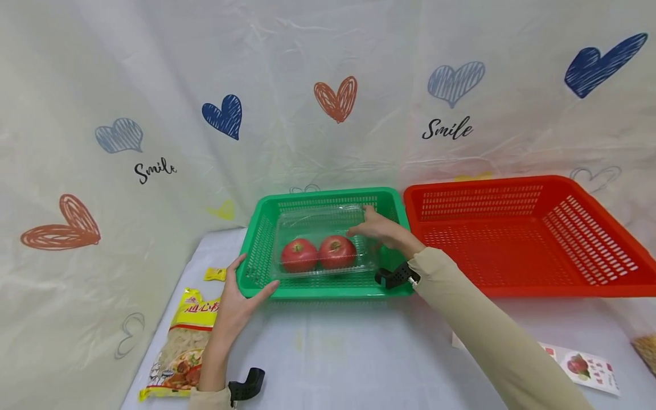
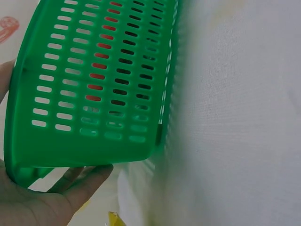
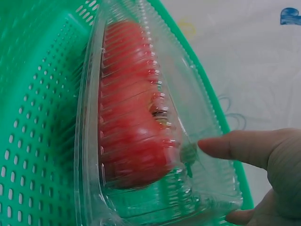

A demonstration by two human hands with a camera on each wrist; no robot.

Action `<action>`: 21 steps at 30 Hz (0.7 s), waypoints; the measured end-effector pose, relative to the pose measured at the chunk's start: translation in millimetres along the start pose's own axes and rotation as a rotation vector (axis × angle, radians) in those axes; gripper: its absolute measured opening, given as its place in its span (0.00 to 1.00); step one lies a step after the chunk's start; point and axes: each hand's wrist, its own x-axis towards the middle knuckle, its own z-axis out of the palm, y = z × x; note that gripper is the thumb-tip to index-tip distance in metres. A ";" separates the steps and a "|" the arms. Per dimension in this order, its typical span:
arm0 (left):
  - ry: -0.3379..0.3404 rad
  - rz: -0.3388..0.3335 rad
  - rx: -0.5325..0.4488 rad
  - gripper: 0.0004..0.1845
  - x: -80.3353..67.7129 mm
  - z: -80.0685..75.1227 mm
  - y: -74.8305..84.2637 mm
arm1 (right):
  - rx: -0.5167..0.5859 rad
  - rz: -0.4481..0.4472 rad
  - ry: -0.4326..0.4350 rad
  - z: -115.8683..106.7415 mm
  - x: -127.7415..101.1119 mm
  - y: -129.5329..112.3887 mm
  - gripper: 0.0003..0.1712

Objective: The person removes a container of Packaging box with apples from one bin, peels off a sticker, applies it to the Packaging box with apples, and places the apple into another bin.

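Note:
A green slotted basket [image 1: 328, 193] stands on the white table. Inside it lies a clear plastic box [image 1: 318, 219] with two red tomatoes [image 1: 318, 254]. My right hand [image 1: 366, 225] reaches in and holds the box's right end. In the right wrist view its thumb [image 3: 235, 146] lies on the lid of the box [image 3: 202, 103] and a fingertip shows under the near corner. My left hand [image 1: 241, 290] rests against the basket's front left corner, with the fingers straight along the side and the thumb on the front rim. The left wrist view shows the basket wall [image 2: 89, 94] above my palm [image 2: 42, 197].
A larger red basket [image 1: 492, 183] stands right of the green one, touching it. A yellow noodle packet [image 1: 184, 341] and a small yellow sachet [image 1: 215, 274] lie at the front left. A printed card [image 1: 584, 367] lies at the front right. A heart-print sheet hangs behind.

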 end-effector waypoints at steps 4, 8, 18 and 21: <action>-0.008 -0.003 -0.015 0.55 0.8 1.5 -0.1 | 0.017 0.038 -0.019 -1.4 4.5 2.2 0.59; -0.006 -0.001 -0.021 0.55 1.1 2.1 -0.6 | 0.003 0.058 -0.024 -3.0 6.3 1.6 0.54; -0.002 -0.012 -0.007 0.54 1.5 2.3 -0.7 | 0.061 0.145 -0.021 -2.0 10.3 4.5 0.62; 0.000 -0.021 -0.004 0.54 1.0 2.1 -0.5 | 0.101 0.167 -0.021 -0.4 13.7 4.8 0.65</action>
